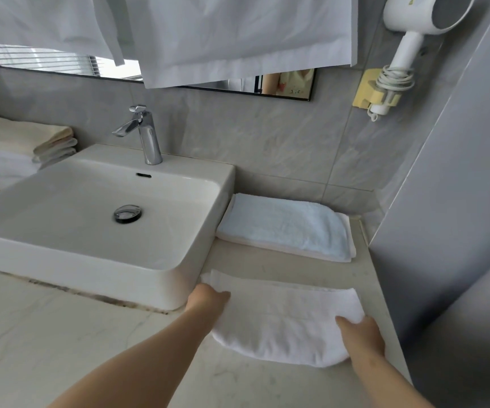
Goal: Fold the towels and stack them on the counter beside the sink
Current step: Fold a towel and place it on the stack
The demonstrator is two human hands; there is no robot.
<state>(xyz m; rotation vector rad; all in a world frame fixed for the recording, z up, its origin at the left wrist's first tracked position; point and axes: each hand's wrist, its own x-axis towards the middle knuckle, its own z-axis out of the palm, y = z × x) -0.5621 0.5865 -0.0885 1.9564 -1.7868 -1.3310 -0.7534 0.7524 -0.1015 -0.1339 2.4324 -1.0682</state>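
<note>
A folded white towel (285, 316) lies on the counter (90, 343) to the right of the sink (96, 231). My left hand (207, 298) grips its left end, fingers tucked under the cloth. At the towel's right end my right hand (361, 334) holds the edge, thumb on top. Behind it, against the wall, lies another folded towel (291, 226), pale blue-white, with a white layer under it.
A stack of folded cream and white towels (23, 145) sits left of the sink. A chrome tap (143, 134) stands at the sink's back. White cloths (238, 33) hang overhead before the mirror. A hairdryer (408, 39) hangs on the right wall. A grey wall (459, 231) bounds the counter's right side.
</note>
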